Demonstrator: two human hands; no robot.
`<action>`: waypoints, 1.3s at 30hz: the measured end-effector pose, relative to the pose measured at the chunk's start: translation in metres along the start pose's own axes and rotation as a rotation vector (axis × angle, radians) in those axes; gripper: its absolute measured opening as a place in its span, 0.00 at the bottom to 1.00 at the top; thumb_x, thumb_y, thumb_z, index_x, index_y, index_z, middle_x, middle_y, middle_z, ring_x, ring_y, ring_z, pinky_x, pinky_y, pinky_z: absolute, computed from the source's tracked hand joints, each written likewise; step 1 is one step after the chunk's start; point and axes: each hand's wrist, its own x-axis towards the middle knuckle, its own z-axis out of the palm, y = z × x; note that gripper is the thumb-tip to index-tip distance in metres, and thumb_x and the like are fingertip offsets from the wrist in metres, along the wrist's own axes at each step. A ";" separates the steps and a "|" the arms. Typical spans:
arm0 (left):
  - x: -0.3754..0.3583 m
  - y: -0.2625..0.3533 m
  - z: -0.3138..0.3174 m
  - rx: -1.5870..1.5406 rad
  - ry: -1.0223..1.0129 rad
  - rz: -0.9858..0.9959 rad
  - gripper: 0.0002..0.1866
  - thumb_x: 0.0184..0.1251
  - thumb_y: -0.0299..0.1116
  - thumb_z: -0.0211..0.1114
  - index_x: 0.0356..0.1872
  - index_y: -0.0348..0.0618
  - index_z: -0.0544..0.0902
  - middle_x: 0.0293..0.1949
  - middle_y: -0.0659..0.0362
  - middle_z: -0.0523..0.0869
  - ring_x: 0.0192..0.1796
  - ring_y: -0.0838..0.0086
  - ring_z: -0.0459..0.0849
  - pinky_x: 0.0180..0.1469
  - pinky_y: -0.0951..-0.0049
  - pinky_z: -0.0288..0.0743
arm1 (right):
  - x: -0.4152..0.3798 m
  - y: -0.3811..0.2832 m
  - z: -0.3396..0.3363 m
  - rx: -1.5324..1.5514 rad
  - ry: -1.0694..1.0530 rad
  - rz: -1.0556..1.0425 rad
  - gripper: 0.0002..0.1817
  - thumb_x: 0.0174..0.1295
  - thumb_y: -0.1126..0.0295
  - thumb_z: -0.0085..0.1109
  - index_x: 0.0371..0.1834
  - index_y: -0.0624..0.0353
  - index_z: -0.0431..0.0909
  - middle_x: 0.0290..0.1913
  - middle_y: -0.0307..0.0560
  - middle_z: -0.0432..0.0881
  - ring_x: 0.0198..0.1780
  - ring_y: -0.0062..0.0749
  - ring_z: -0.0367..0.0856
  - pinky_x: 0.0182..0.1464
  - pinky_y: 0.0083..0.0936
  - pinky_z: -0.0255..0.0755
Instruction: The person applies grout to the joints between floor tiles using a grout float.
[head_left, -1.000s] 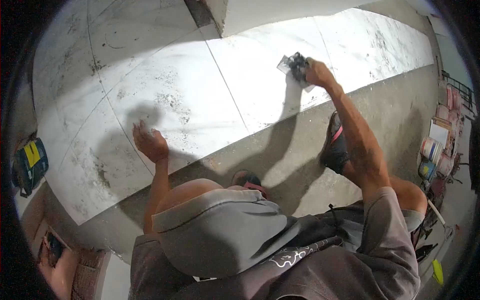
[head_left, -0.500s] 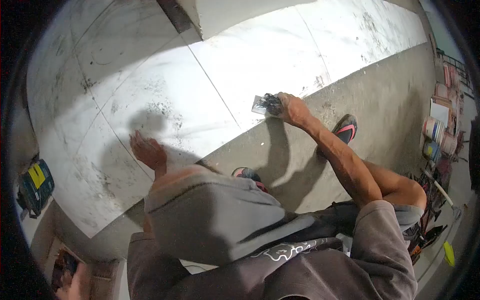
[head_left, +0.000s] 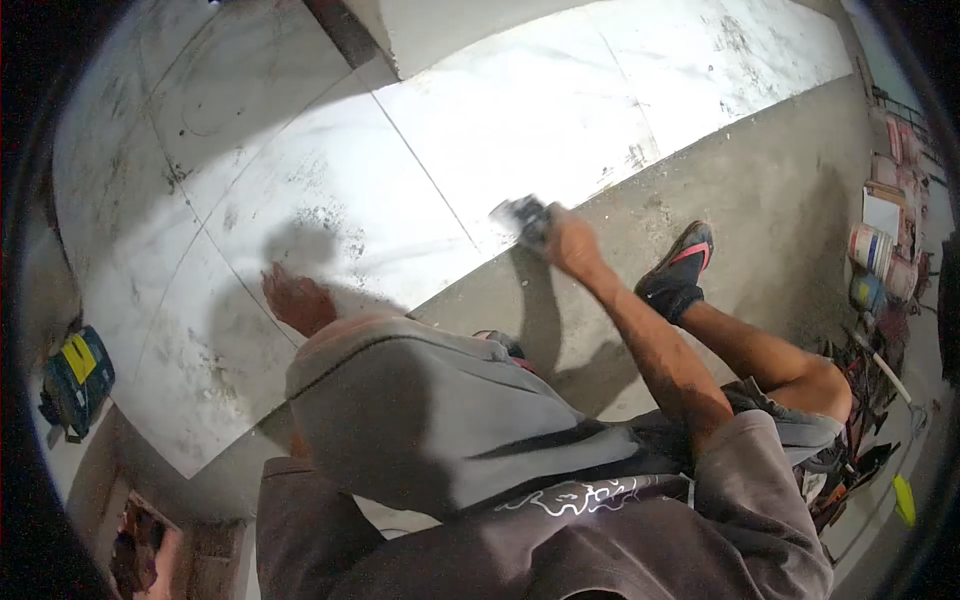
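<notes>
My right hand (head_left: 575,246) is closed around a flat scraper (head_left: 510,212) with a dark, crumpled-looking mass on it. Motion smears the scraper, which overlaps the edge of the white marble-look tiles (head_left: 500,130). Farther left, my left hand (head_left: 300,299) lies palm down on a tile beside my knee, its fingers stretched out and holding nothing. Dark smudges (head_left: 320,212) mark the tile just past those fingers, and a thin joint line runs close by.
Bare grey concrete (head_left: 770,190) borders the tiles, with my shoe (head_left: 680,262) planted on it. A dark package with a yellow label (head_left: 80,365) stands at far left. Buckets (head_left: 870,248) and a long-handled tool (head_left: 880,365) line the right side.
My right hand and the scraper have shifted slightly left and toward me. My left hand stays in nearly the same spot on the tile.
</notes>
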 end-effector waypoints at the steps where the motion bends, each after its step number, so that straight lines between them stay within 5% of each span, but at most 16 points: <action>1: 0.001 0.001 0.002 -0.033 0.021 0.013 0.28 0.65 0.31 0.56 0.68 0.45 0.69 0.68 0.45 0.69 0.70 0.50 0.67 0.71 0.48 0.60 | -0.004 -0.002 0.004 0.075 0.042 -0.084 0.16 0.65 0.66 0.59 0.45 0.68 0.71 0.32 0.63 0.83 0.31 0.54 0.84 0.33 0.41 0.77; 5: 0.004 0.021 -0.022 0.017 0.023 -0.054 0.28 0.64 0.31 0.57 0.68 0.47 0.70 0.68 0.45 0.71 0.69 0.50 0.69 0.70 0.47 0.62 | 0.016 0.022 -0.020 0.356 -0.124 0.459 0.15 0.64 0.68 0.58 0.49 0.66 0.72 0.31 0.65 0.82 0.34 0.63 0.83 0.39 0.52 0.75; 8: 0.008 0.032 -0.020 0.060 0.046 -0.082 0.29 0.62 0.30 0.58 0.68 0.48 0.70 0.67 0.45 0.71 0.69 0.51 0.69 0.69 0.47 0.63 | -0.010 -0.013 -0.002 0.141 -0.101 0.148 0.16 0.64 0.66 0.58 0.48 0.68 0.72 0.32 0.65 0.83 0.34 0.58 0.85 0.39 0.52 0.76; 9: 0.007 0.025 -0.013 0.067 0.065 -0.069 0.30 0.61 0.30 0.58 0.68 0.49 0.70 0.67 0.45 0.71 0.69 0.51 0.69 0.69 0.47 0.63 | -0.010 -0.015 0.003 0.053 -0.270 0.119 0.19 0.64 0.63 0.60 0.51 0.67 0.73 0.35 0.62 0.85 0.36 0.54 0.86 0.42 0.48 0.78; 12: -0.001 -0.006 0.008 -0.108 0.034 -0.075 0.30 0.59 0.27 0.59 0.67 0.49 0.70 0.67 0.45 0.71 0.69 0.51 0.69 0.70 0.48 0.62 | 0.013 0.020 -0.006 0.312 -0.152 0.091 0.21 0.63 0.64 0.61 0.54 0.67 0.74 0.37 0.60 0.86 0.37 0.48 0.86 0.44 0.43 0.80; 14: 0.002 -0.001 -0.003 -0.055 0.032 -0.028 0.31 0.59 0.25 0.59 0.67 0.49 0.70 0.67 0.45 0.71 0.70 0.50 0.68 0.70 0.47 0.61 | 0.052 0.040 -0.059 0.439 -0.217 0.418 0.21 0.62 0.65 0.63 0.53 0.68 0.77 0.37 0.55 0.87 0.36 0.39 0.86 0.42 0.35 0.81; 16: 0.006 0.009 -0.008 -0.038 0.024 -0.016 0.31 0.59 0.25 0.59 0.67 0.49 0.69 0.67 0.45 0.71 0.70 0.49 0.67 0.70 0.46 0.60 | 0.079 0.100 -0.071 0.604 -0.078 0.393 0.17 0.63 0.66 0.62 0.50 0.68 0.79 0.36 0.51 0.87 0.35 0.34 0.86 0.39 0.29 0.81; 21: 0.003 0.009 -0.009 -0.074 -0.041 -0.103 0.32 0.61 0.28 0.60 0.69 0.49 0.67 0.69 0.46 0.68 0.72 0.49 0.64 0.71 0.45 0.57 | 0.123 0.064 -0.057 0.274 -0.129 0.228 0.19 0.60 0.61 0.67 0.50 0.61 0.79 0.39 0.48 0.87 0.38 0.34 0.85 0.41 0.31 0.80; 24: 0.000 0.009 -0.009 -0.028 -0.012 -0.064 0.32 0.63 0.30 0.60 0.70 0.50 0.66 0.71 0.46 0.66 0.73 0.50 0.62 0.72 0.45 0.56 | 0.106 -0.023 -0.015 -0.023 -0.543 -0.012 0.22 0.59 0.60 0.68 0.54 0.58 0.79 0.49 0.53 0.86 0.49 0.41 0.85 0.52 0.35 0.78; 26: 0.001 0.010 -0.009 -0.082 -0.024 -0.070 0.32 0.64 0.31 0.59 0.71 0.50 0.66 0.71 0.47 0.65 0.73 0.50 0.62 0.72 0.46 0.54 | 0.072 -0.057 0.010 0.086 -0.574 -0.324 0.22 0.58 0.58 0.67 0.52 0.57 0.77 0.48 0.53 0.86 0.48 0.44 0.86 0.48 0.40 0.81; 29: 0.002 0.011 -0.015 -0.079 -0.046 -0.079 0.31 0.65 0.32 0.58 0.71 0.48 0.65 0.71 0.46 0.65 0.73 0.50 0.62 0.73 0.47 0.53 | 0.103 -0.038 -0.011 0.224 -0.480 -0.359 0.22 0.60 0.55 0.67 0.50 0.58 0.77 0.45 0.51 0.87 0.46 0.41 0.87 0.47 0.38 0.82; 30: 0.002 0.012 -0.016 -0.070 -0.057 -0.076 0.31 0.65 0.32 0.58 0.71 0.48 0.65 0.71 0.46 0.64 0.73 0.50 0.62 0.73 0.47 0.53 | 0.134 -0.021 -0.035 0.216 -0.578 -0.132 0.23 0.59 0.52 0.68 0.49 0.57 0.78 0.41 0.50 0.88 0.42 0.39 0.87 0.45 0.34 0.82; 34: 0.001 0.010 -0.011 -0.021 -0.037 -0.053 0.32 0.65 0.32 0.58 0.72 0.47 0.64 0.72 0.46 0.64 0.74 0.50 0.61 0.73 0.47 0.52 | 0.179 0.025 -0.069 0.195 -0.232 0.087 0.24 0.56 0.52 0.70 0.46 0.59 0.79 0.36 0.51 0.87 0.39 0.40 0.87 0.43 0.34 0.80; 35: 0.000 0.010 -0.011 -0.015 -0.035 -0.053 0.32 0.65 0.32 0.58 0.72 0.47 0.64 0.72 0.46 0.64 0.74 0.51 0.60 0.73 0.47 0.52 | 0.172 0.021 -0.058 0.363 -0.243 -0.006 0.25 0.55 0.51 0.71 0.45 0.61 0.79 0.36 0.52 0.87 0.39 0.42 0.87 0.42 0.35 0.80; 36: 0.000 0.010 -0.010 -0.009 -0.033 -0.053 0.32 0.65 0.32 0.58 0.72 0.47 0.64 0.72 0.46 0.64 0.74 0.51 0.60 0.73 0.48 0.52 | 0.167 0.004 -0.043 0.269 -0.335 0.068 0.27 0.53 0.50 0.71 0.45 0.61 0.79 0.37 0.52 0.87 0.39 0.42 0.86 0.43 0.36 0.80; 39: 0.003 0.014 -0.015 -0.025 -0.045 -0.068 0.31 0.65 0.31 0.58 0.71 0.46 0.65 0.71 0.46 0.65 0.74 0.51 0.61 0.73 0.48 0.53 | 0.108 -0.059 0.022 0.062 -0.596 -0.242 0.26 0.58 0.55 0.67 0.58 0.52 0.75 0.41 0.49 0.87 0.46 0.40 0.86 0.52 0.37 0.79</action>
